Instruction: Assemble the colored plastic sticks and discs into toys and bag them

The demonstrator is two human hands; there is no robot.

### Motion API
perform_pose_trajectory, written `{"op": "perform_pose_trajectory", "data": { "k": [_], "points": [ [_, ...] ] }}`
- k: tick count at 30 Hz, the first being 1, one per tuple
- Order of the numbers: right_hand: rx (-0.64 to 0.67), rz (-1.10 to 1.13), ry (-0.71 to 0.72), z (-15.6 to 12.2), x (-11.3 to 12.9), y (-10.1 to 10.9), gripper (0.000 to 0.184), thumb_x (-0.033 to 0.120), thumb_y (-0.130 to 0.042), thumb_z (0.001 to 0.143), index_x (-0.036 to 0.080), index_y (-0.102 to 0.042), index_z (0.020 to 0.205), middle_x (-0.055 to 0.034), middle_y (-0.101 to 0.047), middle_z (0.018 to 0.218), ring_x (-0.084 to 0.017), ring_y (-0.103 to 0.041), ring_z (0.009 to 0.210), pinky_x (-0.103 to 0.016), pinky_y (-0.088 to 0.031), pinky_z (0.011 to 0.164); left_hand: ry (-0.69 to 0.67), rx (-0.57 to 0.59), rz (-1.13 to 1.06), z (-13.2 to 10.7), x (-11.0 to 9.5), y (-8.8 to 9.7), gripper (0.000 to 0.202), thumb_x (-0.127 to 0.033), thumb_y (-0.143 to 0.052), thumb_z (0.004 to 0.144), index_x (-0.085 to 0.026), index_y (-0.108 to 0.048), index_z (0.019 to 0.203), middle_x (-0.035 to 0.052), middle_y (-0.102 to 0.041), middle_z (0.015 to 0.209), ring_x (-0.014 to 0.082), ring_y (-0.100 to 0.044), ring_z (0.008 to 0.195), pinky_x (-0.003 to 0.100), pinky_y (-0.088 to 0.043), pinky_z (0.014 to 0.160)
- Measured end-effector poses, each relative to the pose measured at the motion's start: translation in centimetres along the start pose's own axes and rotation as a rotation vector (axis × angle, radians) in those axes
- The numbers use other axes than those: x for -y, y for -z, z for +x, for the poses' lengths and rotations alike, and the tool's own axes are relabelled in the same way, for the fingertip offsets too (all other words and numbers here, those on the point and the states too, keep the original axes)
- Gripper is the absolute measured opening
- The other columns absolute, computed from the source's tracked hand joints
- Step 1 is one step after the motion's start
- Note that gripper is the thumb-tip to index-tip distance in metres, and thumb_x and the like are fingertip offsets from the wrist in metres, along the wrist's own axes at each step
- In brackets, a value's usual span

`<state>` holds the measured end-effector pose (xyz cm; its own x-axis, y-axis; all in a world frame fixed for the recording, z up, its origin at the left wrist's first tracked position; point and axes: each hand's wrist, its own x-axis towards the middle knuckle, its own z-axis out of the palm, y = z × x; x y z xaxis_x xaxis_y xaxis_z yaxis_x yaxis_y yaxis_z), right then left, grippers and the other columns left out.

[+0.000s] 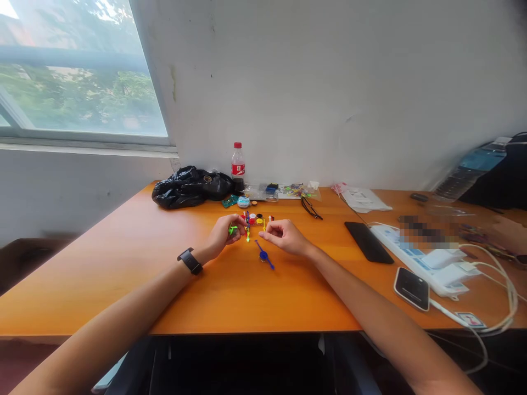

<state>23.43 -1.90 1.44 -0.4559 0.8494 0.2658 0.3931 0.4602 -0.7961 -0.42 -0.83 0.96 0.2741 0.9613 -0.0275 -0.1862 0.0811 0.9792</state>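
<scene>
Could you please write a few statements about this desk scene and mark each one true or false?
1. The left hand has a bright green piece at its fingers. True.
2. The right hand lies flat with fingers spread. False: its fingers are curled.
3. The blue piece nearest the wearer is being held. False: it lies on the table.
4. The red-capped bottle stands upright. True.
5. The black bag is right of the bottle. False: it is on the left.
</scene>
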Motion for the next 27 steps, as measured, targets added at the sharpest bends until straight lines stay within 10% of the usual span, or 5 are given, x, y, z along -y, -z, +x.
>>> {"op": "perform_pose_trajectory", "data": {
  "k": [8, 17, 27],
  "points": [
    [-0.01, -0.037, 0.008, 0.07, -0.31, -0.03, 0.051, 0.059, -0.064, 0.095, 0.019, -0.053, 0.066, 0.0042, -0.04, 0.06, -0.011, -0.034, 0.057, -0.028, -0.025, 0.055, -0.232, 0.191, 0.302, -0.86, 0.06, -0.32, 0.058, -0.067, -0.055, 0.098, -0.015, -0.075, 0.082, 0.0045, -0.063, 0.068, 0.0141, -0.054, 0.055, 0.025, -0.042, 0.049],
    [-0.037, -0.097, 0.04, 0.0, -0.57, -0.05, 0.052, 0.055, -0.055, 0.102, 0.017, -0.058, 0.067, 0.0047, -0.034, 0.06, -0.011, -0.033, 0.057, -0.029, -0.024, 0.057, -0.347, 0.022, 0.341, -0.74, 0.02, -0.62, 0.062, -0.069, -0.055, 0.099, -0.012, -0.075, 0.082, 0.0001, -0.055, 0.058, 0.0088, -0.041, 0.048, 0.023, -0.031, 0.046],
    [-0.019, -0.128, 0.043, -0.1, -0.68, -0.03, 0.049, 0.054, -0.058, 0.1, 0.018, -0.055, 0.067, 0.0045, -0.038, 0.06, -0.011, -0.034, 0.057, -0.027, -0.026, 0.057, -0.328, -0.02, 0.224, -0.64, -0.4, -0.67, 0.05, -0.061, -0.079, 0.085, -0.012, -0.078, 0.098, 0.0095, -0.078, 0.088, 0.0182, -0.069, 0.077, 0.031, -0.058, 0.074]
  ]
}}
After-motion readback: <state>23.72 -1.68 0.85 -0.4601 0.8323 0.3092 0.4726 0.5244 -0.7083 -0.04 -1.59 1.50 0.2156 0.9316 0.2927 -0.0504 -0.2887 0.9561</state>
